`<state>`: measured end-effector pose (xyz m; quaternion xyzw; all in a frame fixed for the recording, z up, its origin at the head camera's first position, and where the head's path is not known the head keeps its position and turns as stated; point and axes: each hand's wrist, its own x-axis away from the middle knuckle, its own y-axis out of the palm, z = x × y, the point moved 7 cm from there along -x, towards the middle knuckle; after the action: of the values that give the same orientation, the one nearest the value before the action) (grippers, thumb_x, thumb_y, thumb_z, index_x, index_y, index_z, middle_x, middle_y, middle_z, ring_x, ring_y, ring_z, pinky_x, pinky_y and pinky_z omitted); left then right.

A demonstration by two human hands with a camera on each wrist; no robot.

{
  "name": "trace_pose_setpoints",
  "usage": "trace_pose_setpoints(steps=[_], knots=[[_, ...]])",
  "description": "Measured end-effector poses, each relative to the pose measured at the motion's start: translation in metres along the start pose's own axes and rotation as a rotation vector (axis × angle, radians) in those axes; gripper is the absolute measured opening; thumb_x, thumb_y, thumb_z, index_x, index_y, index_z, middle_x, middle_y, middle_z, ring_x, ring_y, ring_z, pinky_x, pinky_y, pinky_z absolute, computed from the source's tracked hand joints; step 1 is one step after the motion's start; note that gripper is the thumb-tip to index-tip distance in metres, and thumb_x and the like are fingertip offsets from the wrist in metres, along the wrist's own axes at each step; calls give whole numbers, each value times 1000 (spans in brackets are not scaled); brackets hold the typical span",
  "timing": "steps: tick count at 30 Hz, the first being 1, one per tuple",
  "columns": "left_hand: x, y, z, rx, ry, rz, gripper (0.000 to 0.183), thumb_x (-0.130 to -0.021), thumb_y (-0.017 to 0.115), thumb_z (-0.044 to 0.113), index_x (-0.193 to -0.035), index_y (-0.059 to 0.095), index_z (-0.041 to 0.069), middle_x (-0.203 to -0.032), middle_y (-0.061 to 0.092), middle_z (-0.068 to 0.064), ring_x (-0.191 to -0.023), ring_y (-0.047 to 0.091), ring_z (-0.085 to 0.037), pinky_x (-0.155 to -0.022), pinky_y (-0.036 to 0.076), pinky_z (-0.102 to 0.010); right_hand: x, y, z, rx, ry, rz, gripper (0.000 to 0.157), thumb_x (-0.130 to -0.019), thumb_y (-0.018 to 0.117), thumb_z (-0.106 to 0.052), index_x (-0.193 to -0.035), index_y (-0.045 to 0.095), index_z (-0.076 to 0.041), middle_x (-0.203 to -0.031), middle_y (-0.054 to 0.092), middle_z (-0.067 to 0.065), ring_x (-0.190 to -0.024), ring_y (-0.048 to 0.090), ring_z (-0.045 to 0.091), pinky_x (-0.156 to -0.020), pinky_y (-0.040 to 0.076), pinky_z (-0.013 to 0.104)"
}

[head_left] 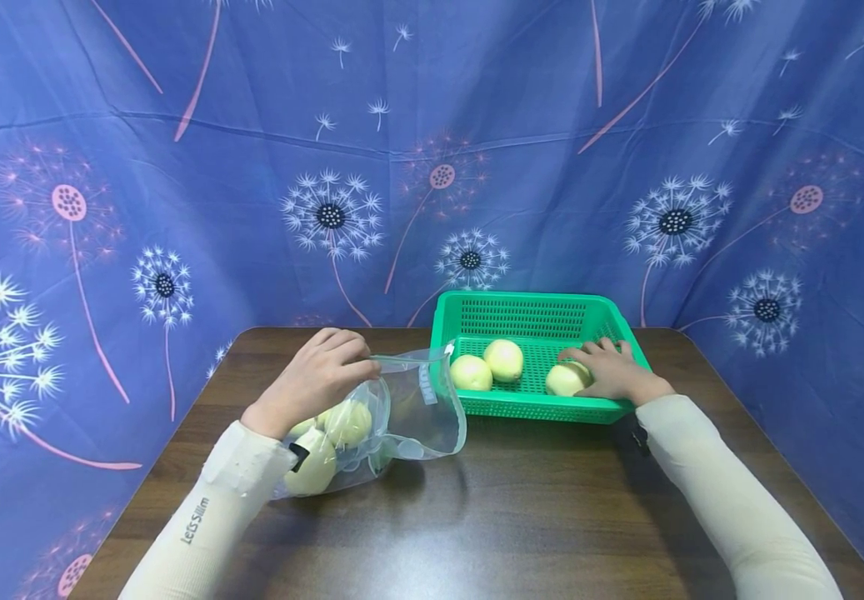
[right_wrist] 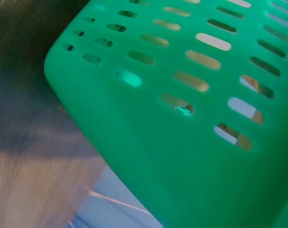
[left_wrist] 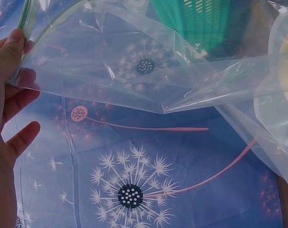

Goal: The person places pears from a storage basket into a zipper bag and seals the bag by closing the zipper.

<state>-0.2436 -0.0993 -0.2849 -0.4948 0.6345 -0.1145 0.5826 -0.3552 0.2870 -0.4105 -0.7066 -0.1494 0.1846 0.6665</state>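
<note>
My left hand (head_left: 319, 375) pinches the rim of a clear plastic zip bag (head_left: 427, 421) between thumb and fingers. In the left wrist view, the thumb (left_wrist: 12, 50) lies over the bag's edge and the lower fingers extend away from it. Several pale yellow-green round fruits (head_left: 347, 423) lie inside the bag, whose mouth faces the basket. On the right, my right hand (head_left: 615, 372) reaches over the front rim of a green plastic basket (head_left: 536, 406) and grips a pale yellow-green fruit (head_left: 566, 381). Two similar fruits (head_left: 503, 360) sit at the basket's left side.
Basket and bag rest on a brown wooden table (head_left: 506, 517). A blue cloth (head_left: 551, 183) with dandelion prints hangs behind and at both sides. In the right wrist view, the slotted basket wall (right_wrist: 134, 118) fills most of the picture and hides the right hand.
</note>
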Motion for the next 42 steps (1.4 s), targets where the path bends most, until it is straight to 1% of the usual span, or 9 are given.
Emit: trace_pose_setpoints(steps=[4, 8, 13, 15, 25, 29, 32, 36, 42], knots=[[0, 0, 0, 0, 1, 2, 4, -84, 61, 15, -87, 65, 16, -82, 54, 1, -87, 54, -21, -80, 42, -36, -3, 4, 2, 8, 10, -4, 67, -67, 76, -47, -126, 50, -27, -108, 53, 10, -98, 40, 35, -79, 26, 59], [0, 2, -1, 7, -2, 2, 14, -91, 53, 20, -87, 65, 16, -82, 55, 1, -87, 54, -22, -80, 42, -36, -5, 7, 4, -10, 20, -6, 73, -67, 72, -56, -128, 49, -24, -106, 53, 11, -95, 40, 34, -75, 27, 56], [0, 3, 0, 13, -6, -1, 8, -88, 57, 19, -88, 65, 16, -82, 55, 1, -87, 54, -22, -81, 42, -36, -9, 14, 6, -42, 56, -15, 79, -68, 67, -61, -132, 45, -20, -110, 52, 15, -95, 40, 36, -72, 28, 54], [0, 3, 0, 11, -7, -2, 6, -85, 60, 18, -88, 65, 16, -82, 55, 1, -87, 54, -22, -81, 42, -36, -10, 17, 6, -49, 71, -26, 79, -69, 68, -58, -133, 43, -20, -111, 52, 17, -95, 41, 36, -72, 28, 55], [0, 3, 0, 15, -6, 11, 19, -93, 49, 25, -87, 65, 16, -82, 55, 1, -87, 54, -21, -80, 42, -37, -17, 23, 4, -57, 102, -70, 80, -73, 67, -55, -138, 36, -17, -110, 51, 22, -97, 42, 40, -77, 28, 61], [0, 4, 0, 14, -3, 10, 21, -94, 48, 25, -88, 65, 16, -82, 55, 1, -87, 55, -22, -81, 42, -37, -18, 26, 3, -35, 87, -76, 80, -73, 67, -55, -138, 36, -18, -108, 52, 20, -96, 43, 36, -74, 29, 55], [1, 4, 1, 13, -1, 8, 15, -91, 52, 22, -88, 65, 16, -82, 55, 1, -87, 55, -22, -81, 42, -37, -18, 27, 3, -23, 79, -74, 80, -73, 67, -55, -137, 36, -19, -105, 53, 18, -93, 43, 34, -71, 29, 51], [1, 5, 1, 16, -3, 8, 7, -87, 59, 19, -88, 65, 16, -82, 55, 1, -87, 54, -21, -80, 43, -37, -17, 27, 4, -10, 64, -67, 79, -72, 68, -54, -136, 36, -20, -104, 53, 19, -92, 43, 34, -70, 29, 49], [0, 5, 1, 15, -4, -1, 8, -88, 58, 20, -88, 65, 16, -83, 55, 0, -87, 54, -21, -81, 43, -36, -17, 26, 3, 19, 42, -58, 79, -71, 72, -49, -136, 36, -20, -103, 53, 17, -92, 42, 33, -69, 29, 47]])
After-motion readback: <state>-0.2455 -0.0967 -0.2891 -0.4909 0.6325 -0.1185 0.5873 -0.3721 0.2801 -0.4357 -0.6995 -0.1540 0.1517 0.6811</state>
